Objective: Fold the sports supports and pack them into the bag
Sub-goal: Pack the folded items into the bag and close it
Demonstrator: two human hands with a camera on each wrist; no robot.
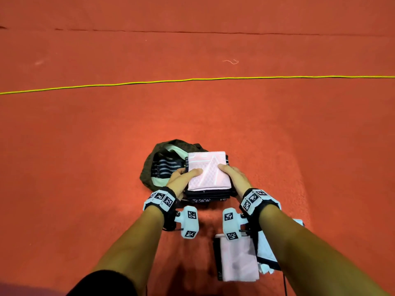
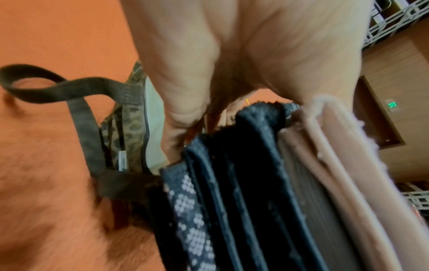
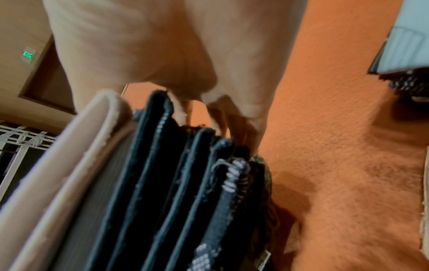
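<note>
Supports (image 1: pixel 236 259) (unfolded) lie near yellow cord (image 1: pixel 192 79).

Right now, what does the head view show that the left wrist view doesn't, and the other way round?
Only the head view: the right hand gripping the stack, the yellow cord, and unfolded pink supports lying near the person. Only the left wrist view: the bag's dark strap looped on the carpet. Both: the left hand holding the folded stack of supports, pink on top, dark below, at the open bag.
</note>
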